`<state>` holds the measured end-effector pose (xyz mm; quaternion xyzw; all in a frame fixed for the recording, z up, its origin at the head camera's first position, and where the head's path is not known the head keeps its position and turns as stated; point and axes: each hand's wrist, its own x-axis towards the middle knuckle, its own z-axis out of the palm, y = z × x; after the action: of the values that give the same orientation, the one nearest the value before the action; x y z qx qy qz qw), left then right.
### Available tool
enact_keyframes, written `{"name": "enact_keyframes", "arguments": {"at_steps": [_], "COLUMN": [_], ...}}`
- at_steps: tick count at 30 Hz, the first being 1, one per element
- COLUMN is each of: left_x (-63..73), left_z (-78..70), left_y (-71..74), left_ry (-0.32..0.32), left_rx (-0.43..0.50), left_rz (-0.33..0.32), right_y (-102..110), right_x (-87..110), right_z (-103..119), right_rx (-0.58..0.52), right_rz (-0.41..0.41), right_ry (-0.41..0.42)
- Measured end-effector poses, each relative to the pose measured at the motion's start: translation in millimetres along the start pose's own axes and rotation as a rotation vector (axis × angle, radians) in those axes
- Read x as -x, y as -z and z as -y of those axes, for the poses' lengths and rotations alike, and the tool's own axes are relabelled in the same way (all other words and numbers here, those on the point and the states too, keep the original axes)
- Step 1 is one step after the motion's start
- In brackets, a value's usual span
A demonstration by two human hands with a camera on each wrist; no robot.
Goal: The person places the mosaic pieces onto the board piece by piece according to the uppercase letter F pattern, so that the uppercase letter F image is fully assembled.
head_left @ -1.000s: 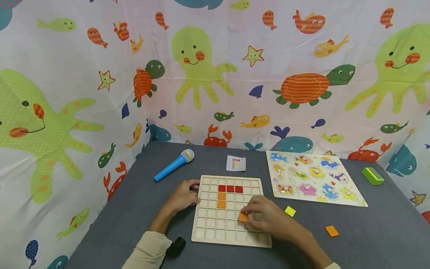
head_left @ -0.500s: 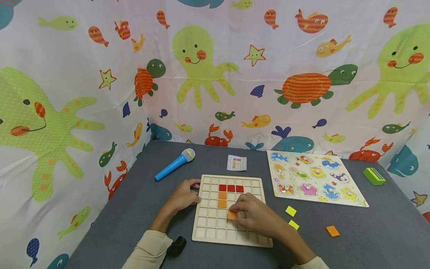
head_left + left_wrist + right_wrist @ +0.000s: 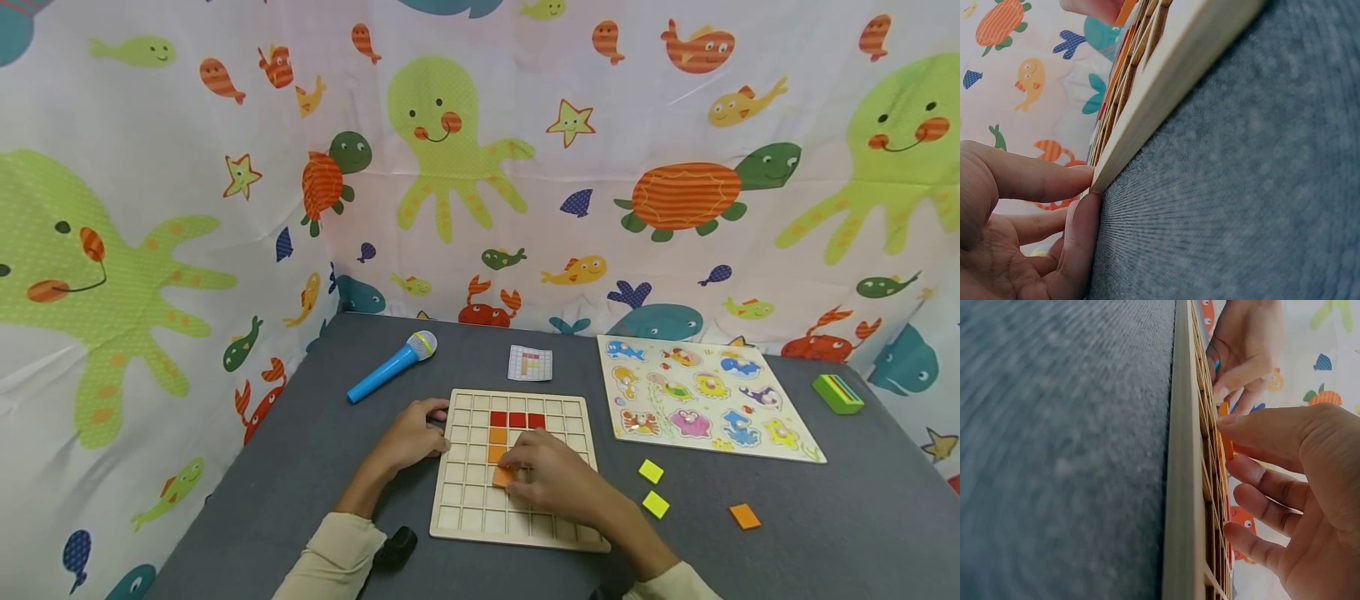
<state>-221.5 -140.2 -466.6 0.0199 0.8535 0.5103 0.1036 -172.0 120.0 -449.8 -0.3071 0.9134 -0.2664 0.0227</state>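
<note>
A wooden grid board [image 3: 480,521] lies on the table. Its squares hold a row of red tiles [image 3: 517,420] and, below the left one, two orange tiles [image 3: 497,445]. My right hand [image 3: 551,475] pinches another orange tile [image 3: 502,477] just under that column. In the right wrist view this orange tile [image 3: 1226,431] sits on edge between thumb and fingers, tilted against the board. At the board's left edge is my left hand [image 3: 408,435]. The left wrist view shows its thumb and a finger [image 3: 1047,181] pinching the board's rim [image 3: 1147,106].
Right of the board lie two yellow tiles [image 3: 653,488] and a loose orange tile [image 3: 745,517]. Behind it are a small printed grid card [image 3: 530,364] and a blue toy microphone [image 3: 390,367]. A sea-animal puzzle [image 3: 705,400] and a green striped block [image 3: 837,394] stand farther right.
My right hand has moved left across the board with the orange tile, to below the orange column. A second yellow tile has come into sight from behind the arm. My left hand stays put.
</note>
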Motion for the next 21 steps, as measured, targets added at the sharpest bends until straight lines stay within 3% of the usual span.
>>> {"name": "enact_keyframes", "arguments": {"at_steps": [21], "left_x": [-2.3], "left_z": [2.0], "left_y": [0.0], "left_ry": [-0.019], "left_rx": [-0.006], "left_rz": [-0.006], "right_y": [-4.2], "right_x": [-7.5], "right_z": [1.0], "right_rx": [-0.01], "right_rz": [0.007], "right_ry": [0.016]}}
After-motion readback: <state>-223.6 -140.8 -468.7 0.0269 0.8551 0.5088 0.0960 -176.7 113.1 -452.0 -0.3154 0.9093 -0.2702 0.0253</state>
